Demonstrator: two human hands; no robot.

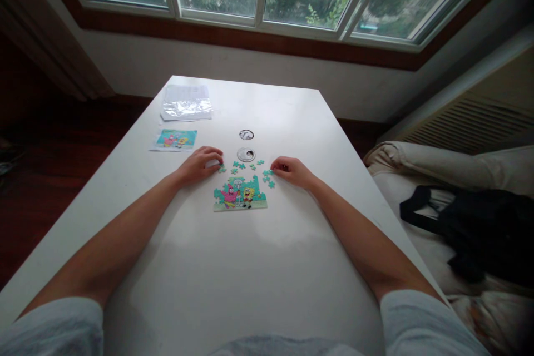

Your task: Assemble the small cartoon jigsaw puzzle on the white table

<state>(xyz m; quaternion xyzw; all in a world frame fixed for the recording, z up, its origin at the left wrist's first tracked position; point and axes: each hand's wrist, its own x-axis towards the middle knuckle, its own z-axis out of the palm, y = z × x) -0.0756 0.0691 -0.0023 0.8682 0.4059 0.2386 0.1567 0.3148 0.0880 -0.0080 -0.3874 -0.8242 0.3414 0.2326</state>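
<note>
A partly assembled cartoon jigsaw puzzle lies on the white table, its straight lower edge toward me and its upper edge ragged. My left hand rests at its upper left, fingers loosely curled and apart, tips beside a few loose teal puzzle pieces. On the other side my right hand has thumb and fingers drawn together beside more loose pieces. Whatever is between those fingertips is hidden. Several further pieces are scattered just above the puzzle, between the hands.
Two round black-and-white discs lie beyond the loose pieces. A printed reference picture and a clear plastic packet are at the table's far left. To the right, a pale sofa holds dark cloth.
</note>
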